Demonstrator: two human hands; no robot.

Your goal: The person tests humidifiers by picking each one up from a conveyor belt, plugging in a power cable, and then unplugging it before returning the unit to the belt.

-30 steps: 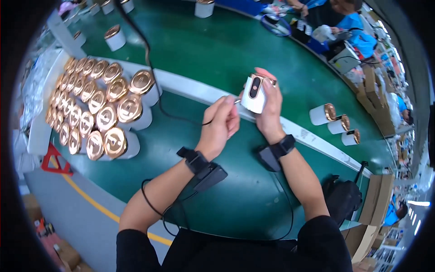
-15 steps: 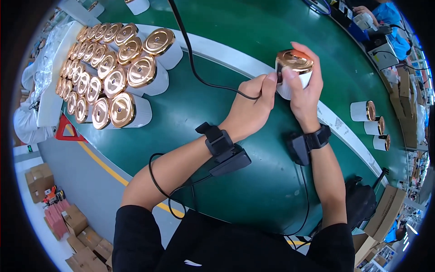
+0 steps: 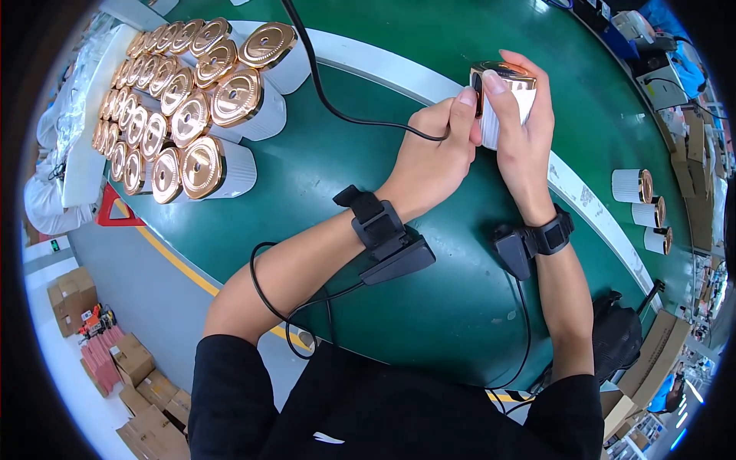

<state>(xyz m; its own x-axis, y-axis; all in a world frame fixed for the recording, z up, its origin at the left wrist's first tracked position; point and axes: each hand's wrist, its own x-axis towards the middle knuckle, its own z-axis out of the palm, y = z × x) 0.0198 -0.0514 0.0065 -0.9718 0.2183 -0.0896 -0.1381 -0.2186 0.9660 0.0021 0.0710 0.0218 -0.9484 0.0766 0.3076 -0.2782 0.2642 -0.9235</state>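
Note:
My right hand (image 3: 527, 146) is wrapped round a white ribbed canister (image 3: 491, 126) with a shiny rose-gold top, its thumb lying across the near side. A black cable (image 3: 328, 106) loops down from the upper edge into my left hand (image 3: 431, 149). That hand is closed in a pinch on the cable, its thumb against a dark patch on the canister's left side. The cable's end is hidden by the fingers, so I cannot tell whether it is plugged in. Both wrists carry black strapped devices with thin wires.
Rows of similar canisters (image 3: 230, 172) stand at the left of the green table (image 3: 368, 307). Three more (image 3: 633, 185) lie beyond the white divider strip (image 3: 360, 61) at right. A black bag (image 3: 617, 333) sits by the right edge. Cartons (image 3: 157, 387) are on the floor at left.
Both hands have moved slightly up with the canister. The canister has tilted, so its top shows less and its white side shows more.

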